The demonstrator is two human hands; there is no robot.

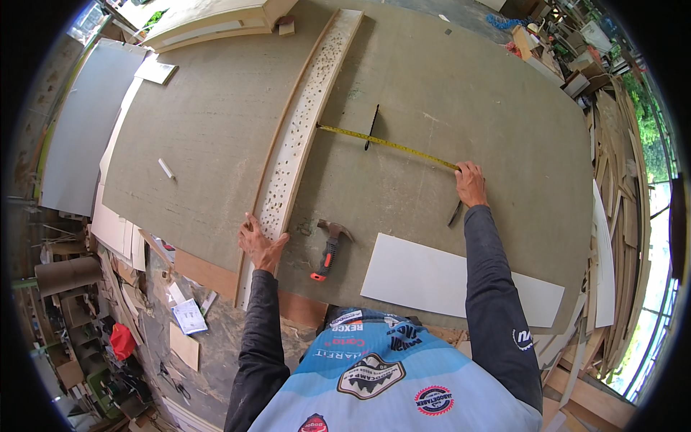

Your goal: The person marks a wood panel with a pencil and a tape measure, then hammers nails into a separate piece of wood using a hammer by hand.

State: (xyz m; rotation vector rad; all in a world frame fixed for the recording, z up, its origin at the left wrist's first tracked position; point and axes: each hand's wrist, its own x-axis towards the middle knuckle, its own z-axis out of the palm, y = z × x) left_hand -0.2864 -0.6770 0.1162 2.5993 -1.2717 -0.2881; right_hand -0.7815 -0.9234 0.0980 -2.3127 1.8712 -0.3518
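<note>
A long white board (302, 119) dotted with small holes, with a brown strip along its left side, lies lengthwise across the big worktable (417, 65). My left hand (263, 245) spans its near end, fingers at the left edge and thumb at the right, gripping it. My right hand (471, 185) is closed at the near-right end of a yellow tape measure (403, 147), which stretches out to the board's right edge. My palm hides whatever case the tape has. Under the tape lies a thin black tool (372, 129); a dark slim stick (455, 214) shows just below my right hand.
A claw hammer (330, 252) with a black and red grip lies right of my left hand. Nearer me is a white panel (414, 273), partly under my right forearm. A wooden piece (216, 29) stands at the far left. Stacked planks (615, 173) line the right side.
</note>
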